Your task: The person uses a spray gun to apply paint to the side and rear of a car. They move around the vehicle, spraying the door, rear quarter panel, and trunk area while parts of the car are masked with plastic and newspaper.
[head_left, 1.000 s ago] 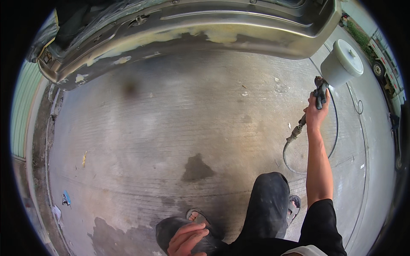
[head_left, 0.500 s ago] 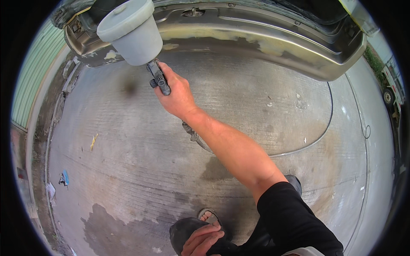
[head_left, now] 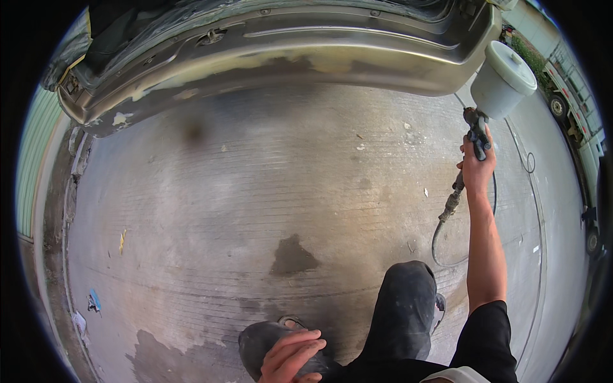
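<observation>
Up top, a long, brown bumper (head_left: 287, 48), maybe part done, with yellow patches (head_left: 332, 62) left. Near its right end, a spray gun (head_left: 477, 131) with pale cup (head_left: 504, 80), gripped in the right hand (head_left: 477, 167). Low down, the left hand (head_left: 292, 353), loosely bent, holding nothing.

At the far right, the right hand (head_left: 479, 169) grips a spray gun (head_left: 477, 135) topped by a pale lidded cup (head_left: 501, 83), near the right end of a metallic vehicle bumper (head_left: 383, 67) with yellowish patches. A hose (head_left: 435, 239) curves nearward below. The left hand (head_left: 290, 359), fingers loosely bent, is by the left knee (head_left: 251, 341); a dark stain (head_left: 292, 255) marks the concrete floor (head_left: 191, 210).
</observation>
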`<state>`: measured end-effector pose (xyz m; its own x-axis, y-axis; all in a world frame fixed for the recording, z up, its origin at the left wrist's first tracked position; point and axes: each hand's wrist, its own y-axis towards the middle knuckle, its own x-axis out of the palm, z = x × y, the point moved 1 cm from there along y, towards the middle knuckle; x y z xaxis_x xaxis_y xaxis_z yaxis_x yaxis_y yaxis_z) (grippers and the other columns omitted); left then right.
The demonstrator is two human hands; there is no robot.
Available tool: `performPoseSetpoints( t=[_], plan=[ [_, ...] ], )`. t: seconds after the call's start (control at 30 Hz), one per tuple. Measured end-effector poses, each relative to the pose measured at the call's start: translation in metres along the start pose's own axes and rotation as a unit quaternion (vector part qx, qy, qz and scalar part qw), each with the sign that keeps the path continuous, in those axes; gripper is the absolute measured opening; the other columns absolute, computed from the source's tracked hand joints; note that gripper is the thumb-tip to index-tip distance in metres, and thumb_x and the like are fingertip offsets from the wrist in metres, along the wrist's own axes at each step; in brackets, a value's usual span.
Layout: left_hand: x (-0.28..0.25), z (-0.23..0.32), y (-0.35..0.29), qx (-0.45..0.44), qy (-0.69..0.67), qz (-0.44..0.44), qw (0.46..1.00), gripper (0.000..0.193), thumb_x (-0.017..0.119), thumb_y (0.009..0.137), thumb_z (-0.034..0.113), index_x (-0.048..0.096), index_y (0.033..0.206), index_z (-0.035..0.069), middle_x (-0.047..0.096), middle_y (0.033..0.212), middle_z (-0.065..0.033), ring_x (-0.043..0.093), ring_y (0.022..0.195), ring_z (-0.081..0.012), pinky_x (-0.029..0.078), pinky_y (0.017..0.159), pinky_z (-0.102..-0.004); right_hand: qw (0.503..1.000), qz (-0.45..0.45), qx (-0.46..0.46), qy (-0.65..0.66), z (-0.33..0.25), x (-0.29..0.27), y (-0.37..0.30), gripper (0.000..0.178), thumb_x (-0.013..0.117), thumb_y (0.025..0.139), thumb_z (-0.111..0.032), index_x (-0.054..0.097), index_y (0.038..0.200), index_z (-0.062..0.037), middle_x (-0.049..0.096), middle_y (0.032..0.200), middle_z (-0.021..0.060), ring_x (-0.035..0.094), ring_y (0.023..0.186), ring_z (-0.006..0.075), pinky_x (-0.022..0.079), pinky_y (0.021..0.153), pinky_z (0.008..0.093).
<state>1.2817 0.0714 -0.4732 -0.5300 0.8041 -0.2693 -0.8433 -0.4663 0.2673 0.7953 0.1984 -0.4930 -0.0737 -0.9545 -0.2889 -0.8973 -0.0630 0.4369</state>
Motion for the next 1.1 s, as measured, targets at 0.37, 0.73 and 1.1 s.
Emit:
performPoseSetpoints(
  t=[0.37, 0.73, 1.1],
  plan=[
    [-0.017, -0.002, -0.015, 0.022, -0.005, 0.033, 0.999, 0.046, 0.069, 0.093, 0.035, 0.067, 0.121, -0.001, 0.065, 0.122, -0.0211, 0.062, 0.115, -0.0378, 0.047, 0.102, -0.0462, 0.978, -0.146, -0.121, 0.092, -0.100, 0.192, -0.081, 0.056, 0.068, 0.092, -0.009, 0.050, 0.145, -0.0080, 0.064, 0.078, 0.0022, 0.055, 0.060, 0.0054, 0.047, 0.047, 0.0250],
    [-0.039, -0.003, -0.034, -0.061, -0.037, 0.105, 0.992, 0.055, 0.059, 0.096, 0.051, 0.067, 0.121, 0.002, 0.065, 0.122, -0.0207, 0.062, 0.114, -0.0364, 0.048, 0.101, -0.0435, 0.904, -0.332, -0.201, 0.180, -0.254, 0.303, -0.172, 0.057, 0.067, 0.086, -0.008, 0.052, 0.140, -0.0066, 0.069, 0.092, 0.0146, 0.068, 0.080, 0.0229, 0.055, 0.074, 0.0367],
    [-0.020, -0.006, -0.004, -0.007, -0.006, -0.023, 1.000, 0.049, 0.062, 0.096, 0.040, 0.065, 0.123, -0.001, 0.064, 0.123, -0.0236, 0.062, 0.114, -0.0392, 0.048, 0.099, -0.0458, 0.989, -0.067, 0.011, -0.131, -0.094, -0.004, 0.041, 0.026, 0.066, 0.091, -0.019, 0.066, 0.110, -0.0009, 0.063, 0.074, 0.0050, 0.058, 0.058, 0.0097, 0.046, 0.041, 0.0256]
  ],
)
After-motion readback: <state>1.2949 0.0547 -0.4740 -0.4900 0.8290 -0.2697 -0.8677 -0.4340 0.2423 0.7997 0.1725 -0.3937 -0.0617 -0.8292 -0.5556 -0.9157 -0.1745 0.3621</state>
